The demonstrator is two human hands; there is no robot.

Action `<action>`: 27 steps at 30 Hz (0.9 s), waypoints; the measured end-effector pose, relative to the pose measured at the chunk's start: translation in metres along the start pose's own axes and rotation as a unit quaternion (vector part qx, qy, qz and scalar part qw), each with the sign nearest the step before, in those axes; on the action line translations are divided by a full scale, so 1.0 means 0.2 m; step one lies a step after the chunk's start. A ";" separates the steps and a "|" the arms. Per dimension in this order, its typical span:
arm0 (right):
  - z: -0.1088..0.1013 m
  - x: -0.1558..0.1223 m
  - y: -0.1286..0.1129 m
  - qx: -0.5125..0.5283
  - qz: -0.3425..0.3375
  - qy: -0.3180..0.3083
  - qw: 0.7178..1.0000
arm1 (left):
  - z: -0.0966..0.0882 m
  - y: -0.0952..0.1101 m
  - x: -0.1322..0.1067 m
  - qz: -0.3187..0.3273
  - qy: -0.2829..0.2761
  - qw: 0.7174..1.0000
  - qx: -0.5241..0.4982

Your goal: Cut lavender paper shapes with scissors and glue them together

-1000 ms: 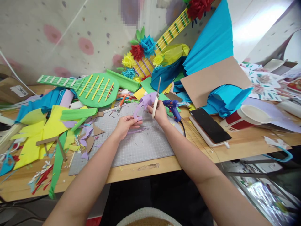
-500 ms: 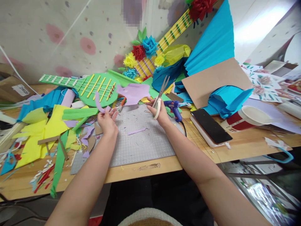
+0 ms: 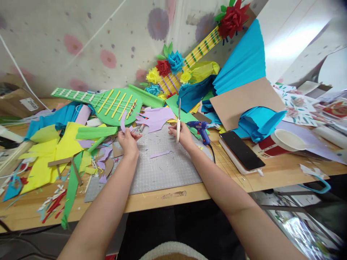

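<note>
My left hand (image 3: 128, 141) pinches a curved strip of purple paper (image 3: 123, 121) over the left side of the grey cutting mat (image 3: 168, 173). My right hand (image 3: 183, 135) grips white-handled scissors (image 3: 178, 124), their blades pointing up and away from me. Whether the blades are parted is hard to make out. Behind both hands lies a larger piece of cut purple paper (image 3: 157, 117). A thin purple scrap (image 3: 162, 154) rests on the mat between my forearms.
A blue glue gun (image 3: 200, 130) lies right of my right hand, beside a phone (image 3: 241, 150) and a paper cup (image 3: 282, 142). Green (image 3: 119, 104) and yellow (image 3: 200, 50) paper guitars stand behind. Coloured paper scraps (image 3: 65, 144) crowd the left; brown cardboard (image 3: 246, 101) leans at right.
The scissors have turned from a rightward slant to nearly upright, and their blades look closer together. My left hand has shifted slightly right with the purple strip. The whole view has tilted a little upward.
</note>
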State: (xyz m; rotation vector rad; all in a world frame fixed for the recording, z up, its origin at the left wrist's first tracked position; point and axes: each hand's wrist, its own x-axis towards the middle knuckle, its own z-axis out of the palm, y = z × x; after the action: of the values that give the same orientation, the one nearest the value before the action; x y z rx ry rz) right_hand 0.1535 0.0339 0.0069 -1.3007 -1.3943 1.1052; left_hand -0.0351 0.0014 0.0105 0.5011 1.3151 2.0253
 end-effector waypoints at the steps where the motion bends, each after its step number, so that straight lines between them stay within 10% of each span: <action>1: 0.01 0.01 -0.01 0.031 0.030 -0.006 0.999 | 0.00 -0.01 -0.01 0.010 -0.023 0.999 0.023; 6: 0.03 0.01 -0.11 0.222 0.094 -0.124 0.963 | -0.04 -0.03 -0.11 0.121 -0.273 0.927 0.226; 12: -0.03 -0.07 -0.12 0.197 0.087 -0.258 0.942 | -0.06 0.00 -0.11 0.249 -0.303 0.859 0.330; 22: -0.08 -0.05 -0.02 0.089 0.018 -0.077 0.993 | -0.05 -0.03 -0.11 0.143 -0.238 0.865 0.419; 27: -0.10 0.00 0.03 0.096 0.045 0.028 0.994 | -0.02 -0.05 -0.19 0.205 -0.388 0.797 0.416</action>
State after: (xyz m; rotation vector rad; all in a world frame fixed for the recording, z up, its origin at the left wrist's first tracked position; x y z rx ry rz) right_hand 0.1744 0.0341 0.0047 -1.2536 -1.1671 1.2224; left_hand -0.0081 -0.0259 0.0015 1.9183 1.5356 1.1109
